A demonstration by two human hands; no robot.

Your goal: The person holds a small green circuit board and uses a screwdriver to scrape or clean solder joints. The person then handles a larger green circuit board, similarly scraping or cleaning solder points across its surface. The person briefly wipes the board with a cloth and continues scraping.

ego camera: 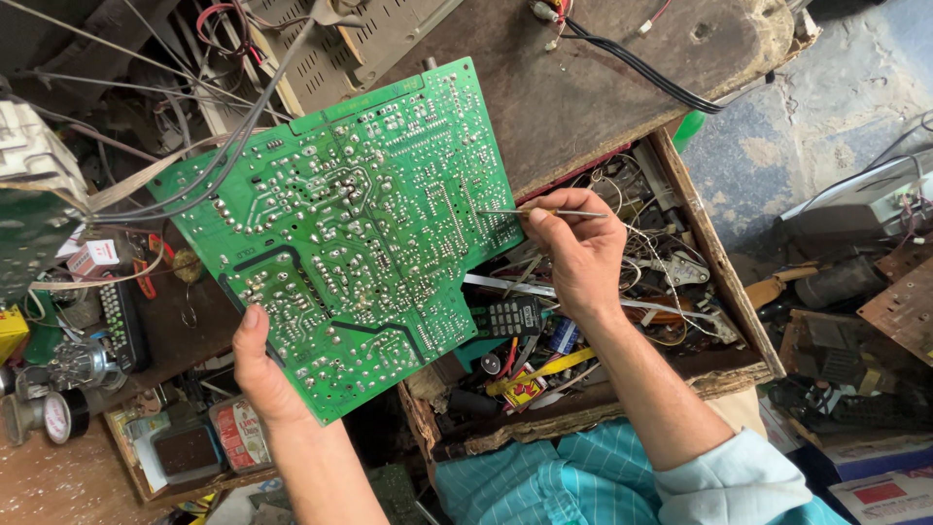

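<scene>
A large green circuit board, solder side up, is held tilted above the cluttered wooden surface. The left hand grips its lower edge, thumb pressed flat on the solder face. The right hand pinches a thin metal probe between thumb and fingers, its tip touching the board's right edge. Grey wires run from the board's upper left. Beneath the right hand lies an open wooden drawer full of parts and loose wire.
</scene>
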